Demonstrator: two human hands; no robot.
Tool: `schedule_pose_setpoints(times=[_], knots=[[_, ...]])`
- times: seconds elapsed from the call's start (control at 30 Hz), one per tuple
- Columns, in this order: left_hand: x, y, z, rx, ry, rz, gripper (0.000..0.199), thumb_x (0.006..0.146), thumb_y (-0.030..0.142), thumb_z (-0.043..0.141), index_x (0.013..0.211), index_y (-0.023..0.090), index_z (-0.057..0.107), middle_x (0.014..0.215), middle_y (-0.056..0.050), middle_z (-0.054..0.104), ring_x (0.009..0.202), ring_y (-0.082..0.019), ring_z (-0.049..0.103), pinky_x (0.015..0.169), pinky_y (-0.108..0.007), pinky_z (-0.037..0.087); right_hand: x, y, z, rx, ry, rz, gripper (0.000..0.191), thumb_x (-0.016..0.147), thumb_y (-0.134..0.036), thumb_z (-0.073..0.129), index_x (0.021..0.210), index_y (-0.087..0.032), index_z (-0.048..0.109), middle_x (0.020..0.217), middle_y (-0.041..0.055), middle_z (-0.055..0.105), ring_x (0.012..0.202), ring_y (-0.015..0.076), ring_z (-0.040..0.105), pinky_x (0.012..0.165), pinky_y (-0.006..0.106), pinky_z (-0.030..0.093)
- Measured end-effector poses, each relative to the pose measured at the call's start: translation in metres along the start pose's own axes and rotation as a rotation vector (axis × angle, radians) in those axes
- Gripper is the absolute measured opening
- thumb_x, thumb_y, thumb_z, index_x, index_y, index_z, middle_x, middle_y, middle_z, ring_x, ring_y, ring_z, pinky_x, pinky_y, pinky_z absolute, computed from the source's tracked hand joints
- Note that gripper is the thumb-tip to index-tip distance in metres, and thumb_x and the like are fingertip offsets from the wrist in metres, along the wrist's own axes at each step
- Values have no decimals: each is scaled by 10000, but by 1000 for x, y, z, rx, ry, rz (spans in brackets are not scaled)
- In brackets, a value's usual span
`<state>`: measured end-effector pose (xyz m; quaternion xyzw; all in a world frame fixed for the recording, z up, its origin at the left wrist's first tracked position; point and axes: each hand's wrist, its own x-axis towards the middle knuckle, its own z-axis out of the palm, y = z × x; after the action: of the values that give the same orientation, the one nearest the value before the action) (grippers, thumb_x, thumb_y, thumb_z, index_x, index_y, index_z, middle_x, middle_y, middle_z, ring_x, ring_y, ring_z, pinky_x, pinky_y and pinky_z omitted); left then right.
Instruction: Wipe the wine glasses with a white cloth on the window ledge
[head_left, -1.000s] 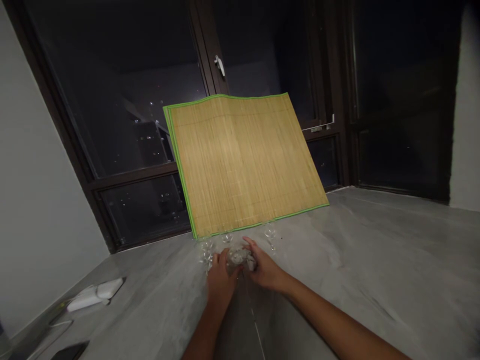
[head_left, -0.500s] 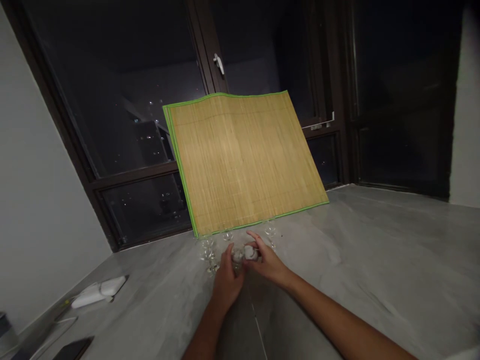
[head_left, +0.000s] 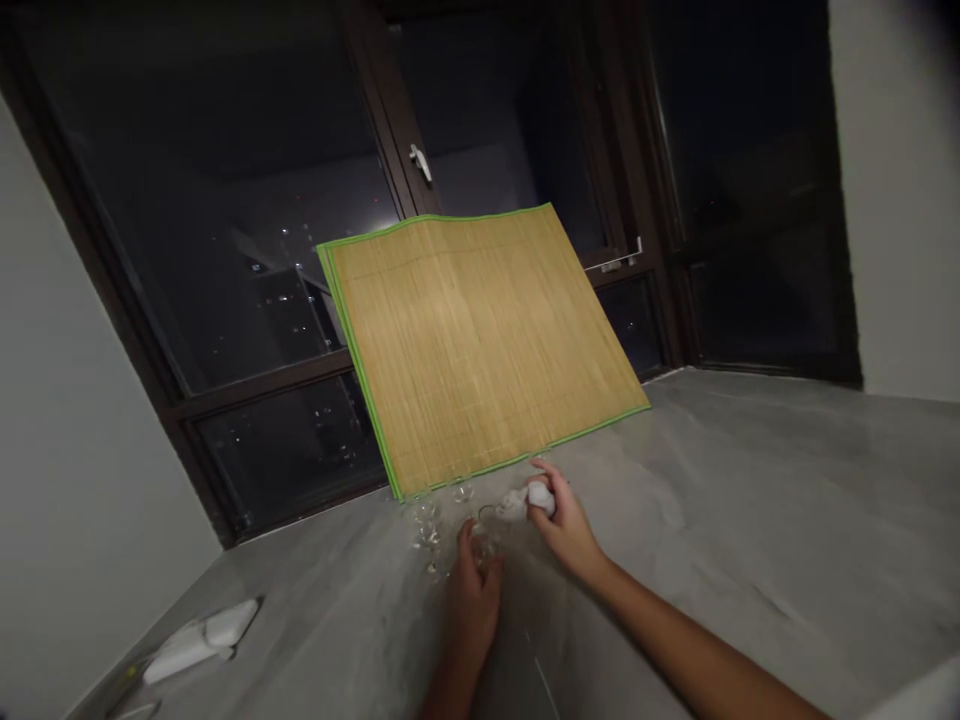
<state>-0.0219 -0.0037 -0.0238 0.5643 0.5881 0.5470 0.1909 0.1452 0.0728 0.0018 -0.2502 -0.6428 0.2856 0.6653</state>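
Observation:
My right hand (head_left: 568, 525) is closed around a crumpled white cloth or tissue (head_left: 516, 505), part of which hangs out toward the left. Just below and to the left, my left hand (head_left: 476, 590) curls its thumb and fingers about a small clear glass (head_left: 486, 548), whose outline is faint. The two hands are apart. Beyond my left fingers stand several clear glasses (head_left: 426, 512), close together, and another glass (head_left: 463, 491) sits near the foot of the mat. Their see-through walls make exact shapes hard to tell.
A bamboo mat (head_left: 484, 345) with green edging leans upright against the dark window (head_left: 247, 200). At the left on the grey marbled surface (head_left: 712, 520) lies a white bundle (head_left: 202, 640) with a strap or cord round it. A white window handle (head_left: 421, 163) is above the mat.
My right hand has moved right with the white cloth, away from the glass and my left hand. My left hand is slightly lower and further right. The view has shifted a little.

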Motion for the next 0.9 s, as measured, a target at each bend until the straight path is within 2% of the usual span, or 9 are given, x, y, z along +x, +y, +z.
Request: schedule_pose_setpoints(times=[0.07, 0.13, 0.3, 0.4, 0.5, 0.67, 0.8, 0.87, 0.9], knots=[[-3, 1, -2, -12, 55, -42, 622, 852, 472, 537, 1384, 190, 383, 1206, -136, 656, 1076, -232, 637, 910, -345, 475, 2, -1, -5, 1, 66, 4, 566, 767, -143, 510, 1321, -208, 410, 921, 8, 590, 804, 157, 565, 771, 277, 450], [-5, 3, -4, -25, 113, -66, 576, 864, 504, 512, 1341, 194, 423, 1139, -122, 678, 1021, -223, 651, 874, -340, 488, 2, 0, -8, 15, 40, 29, 575, 744, -137, 502, 1309, -206, 419, 853, -14, 565, 730, 144, 538, 702, 257, 441], [-4, 7, -4, -105, 157, -92, 585, 819, 586, 544, 1273, 219, 506, 963, -48, 685, 742, -157, 649, 699, -287, 515, -8, 3, -3, -34, -207, 119, 576, 646, -89, 491, 1212, -193, 512, 745, -44, 529, 667, 131, 512, 634, 233, 417], [2, 4, -1, -124, 145, -80, 633, 777, 621, 579, 1251, 203, 549, 921, -37, 665, 650, -130, 615, 626, -265, 504, -20, 5, 10, 44, -312, 180, 688, 621, -87, 510, 1293, -212, 437, 883, -14, 610, 750, 146, 572, 659, 242, 452], [12, -4, 7, -154, 127, -37, 675, 748, 644, 600, 1242, 186, 566, 875, -36, 657, 666, -145, 625, 622, -273, 509, -29, 12, 27, 203, -374, 297, 768, 632, -124, 568, 1363, -234, 356, 1096, 38, 628, 807, 161, 629, 661, 262, 491], [27, -16, 18, -228, 105, 1, 684, 751, 628, 601, 1249, 166, 525, 925, -67, 676, 811, -210, 659, 733, -331, 523, -33, 29, 48, 333, -371, 357, 806, 615, -131, 611, 1360, -237, 321, 1020, 30, 668, 848, 192, 661, 735, 304, 513], [25, -8, 5, -49, 268, 108, 385, 880, 507, 452, 1028, 184, 598, 918, -58, 633, 823, -201, 603, 773, -342, 483, -31, 40, 51, 310, -268, 426, 695, 636, -175, 578, 1287, -235, 342, 909, 0, 656, 734, 169, 642, 631, 262, 481], [23, 1, -7, 99, 404, 227, 292, 898, 442, 429, 918, 197, 586, 920, -55, 587, 893, -212, 564, 844, -358, 451, -31, 45, 50, 291, -241, 437, 687, 638, -191, 574, 1280, -231, 332, 896, -3, 646, 717, 166, 633, 605, 254, 468], [22, 5, -12, 147, 500, 271, 263, 893, 424, 439, 942, 200, 568, 949, -58, 559, 938, -220, 540, 881, -369, 434, -31, 47, 49, 271, -235, 434, 682, 647, -203, 572, 1283, -226, 328, 894, -3, 643, 722, 168, 632, 602, 254, 466]])
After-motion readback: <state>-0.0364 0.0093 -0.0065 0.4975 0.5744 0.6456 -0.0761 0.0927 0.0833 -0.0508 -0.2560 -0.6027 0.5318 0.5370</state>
